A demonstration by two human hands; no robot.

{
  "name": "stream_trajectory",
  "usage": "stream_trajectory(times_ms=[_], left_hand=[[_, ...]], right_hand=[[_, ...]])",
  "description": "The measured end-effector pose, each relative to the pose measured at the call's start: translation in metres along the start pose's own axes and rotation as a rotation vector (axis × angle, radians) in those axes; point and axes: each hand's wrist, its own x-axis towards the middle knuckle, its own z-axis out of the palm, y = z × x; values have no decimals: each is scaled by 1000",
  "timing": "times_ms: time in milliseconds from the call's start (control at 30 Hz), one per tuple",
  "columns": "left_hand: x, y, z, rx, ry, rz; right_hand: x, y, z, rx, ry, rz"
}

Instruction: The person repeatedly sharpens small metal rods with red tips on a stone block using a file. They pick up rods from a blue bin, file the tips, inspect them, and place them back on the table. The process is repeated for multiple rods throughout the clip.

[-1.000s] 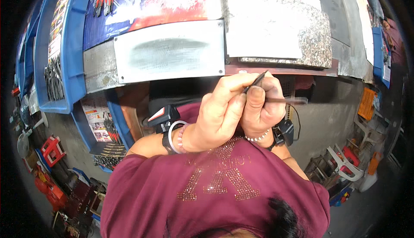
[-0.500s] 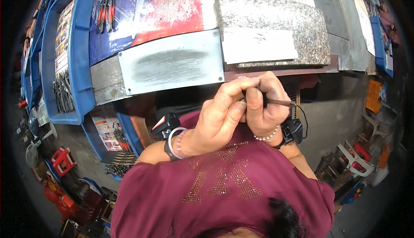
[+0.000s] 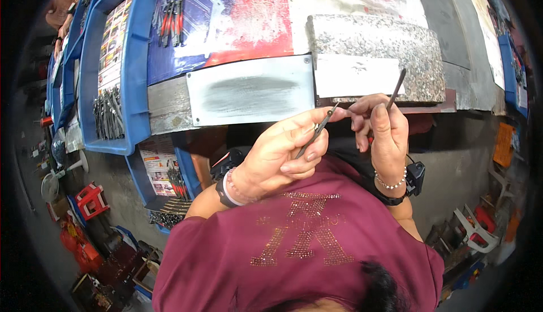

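Note:
Just before the bench edge, my left hand [image 3: 283, 151] pinches a slim dark pointed metal piece [image 3: 320, 129] between thumb and fingers, its tip aimed up and right. My right hand [image 3: 387, 142] is close by on the right. A thin dark rod, perhaps a file [image 3: 397, 90], stands up from behind its thumb, gripped in the hand. The right fingertips reach toward the left ones near the metal piece's tip; whether they touch is unclear. Beyond the hands lie a pale plate with a dark smudge [image 3: 251, 69] and a white paper [image 3: 352, 63] on a granite block [image 3: 390, 32].
To the left stands a blue tray [image 3: 136, 57] with dark tools and printed sheets in it; a second blue tray [image 3: 138, 179] sits lower. Several red-and-black tools [image 3: 171, 24] lie on the bench. A red stool [image 3: 92, 199] is on the floor at left.
My hands have drawn apart, and the metal piece in the left now shows. The rod in my right hand has swung from pointing right to pointing up. The whole view has shifted slightly.

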Motion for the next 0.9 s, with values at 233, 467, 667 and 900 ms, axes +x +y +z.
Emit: stream_trajectory(times_ms=[233, 467, 667, 900], left_hand=[[-2, 9, -3, -46, -67, 56], [-10, 37, 14, 537, 265, 353], [-20, 121, 9, 1314, 608, 940], [-7, 220, -34, 2086, 1235, 1197]], right_hand=[[4, -8, -7, -45, 16, -15], [9, -16, -14, -51, 85, -24], [18, -19, -23, -61, 71, -142], [25, -17, -30, -80, 105, -176]])
